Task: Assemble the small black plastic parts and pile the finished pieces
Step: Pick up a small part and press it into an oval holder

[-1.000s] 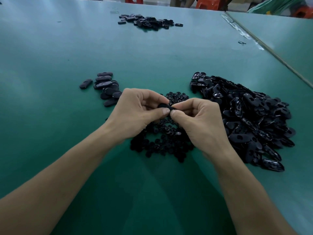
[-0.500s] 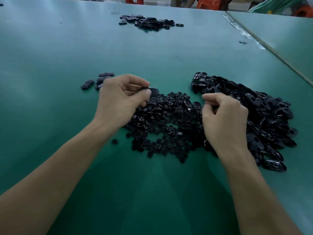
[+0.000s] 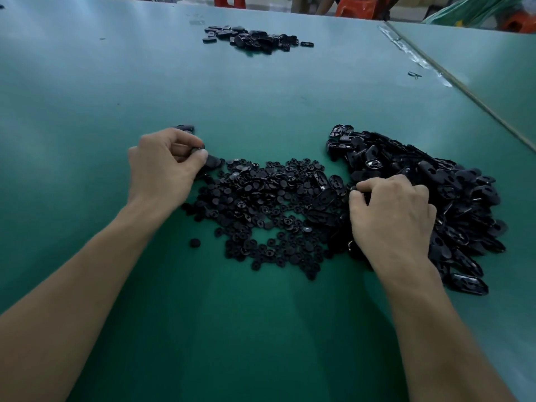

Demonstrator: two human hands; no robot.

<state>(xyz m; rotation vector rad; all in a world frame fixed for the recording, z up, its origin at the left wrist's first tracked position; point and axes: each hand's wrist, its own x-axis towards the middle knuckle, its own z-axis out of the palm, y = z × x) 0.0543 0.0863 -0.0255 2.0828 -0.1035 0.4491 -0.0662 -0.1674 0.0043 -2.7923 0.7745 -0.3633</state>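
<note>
Since half a second ago the left hand (image 3: 165, 169) has swung left, away from the centre, and the right hand (image 3: 391, 219) has shifted right onto the heap of black oval plastic shells (image 3: 452, 181). The left grip is clamped, thumb against fingers, on a black oval plastic piece (image 3: 213, 162), just beside the left edge of the spread of small round black plastic discs (image 3: 261, 204) on the green worktop (image 3: 87, 82). One dark finished piece (image 3: 185, 128) peeks out beyond the left knuckles. The right fingers curl at the heap's left edge; whether that grip holds anything cannot be told. Another pile of black pieces (image 3: 255, 39) lies far off.
</note>
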